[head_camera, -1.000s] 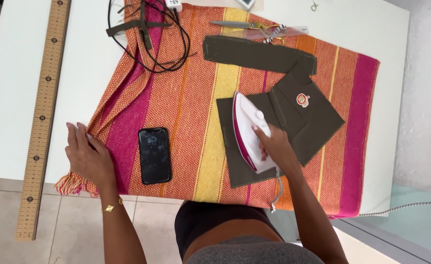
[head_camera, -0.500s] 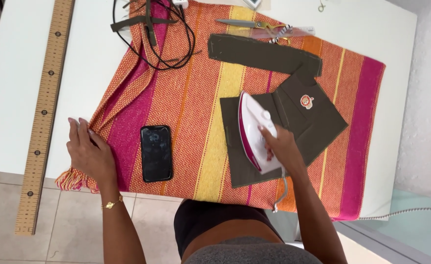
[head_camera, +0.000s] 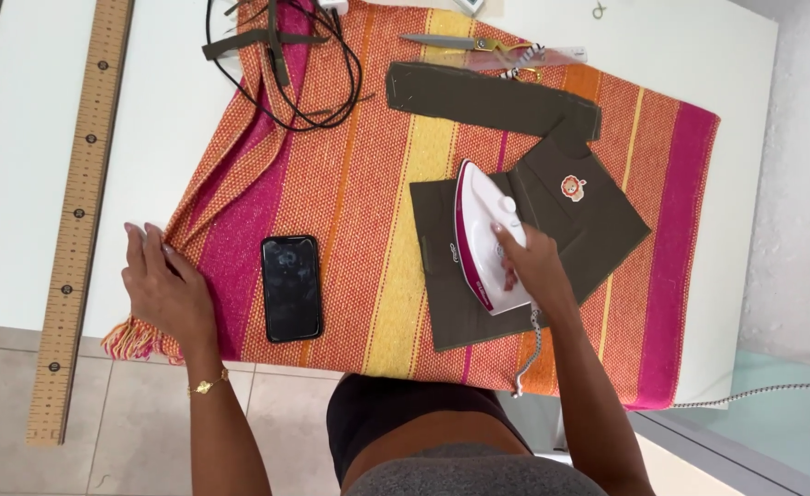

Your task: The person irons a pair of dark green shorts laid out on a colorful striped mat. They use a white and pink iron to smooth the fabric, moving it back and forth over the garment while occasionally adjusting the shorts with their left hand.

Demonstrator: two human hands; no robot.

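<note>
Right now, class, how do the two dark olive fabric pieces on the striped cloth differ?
The long strip is narrow and lies bare; the larger piece is broad, folded, bears a small round patch, and has the iron on it, held by the right hand. Both share one colour.

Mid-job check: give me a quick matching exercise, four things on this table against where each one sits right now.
Things:
1. iron
2. phone
3. ruler
4. scissors

Places:
A. along the table's left edge, off the striped cloth
B. at the far edge of the cloth
C. on the brown fabric, under the right hand
D. on the cloth, beside the left hand

Pairs: 1-C, 2-D, 3-A, 4-B
</note>
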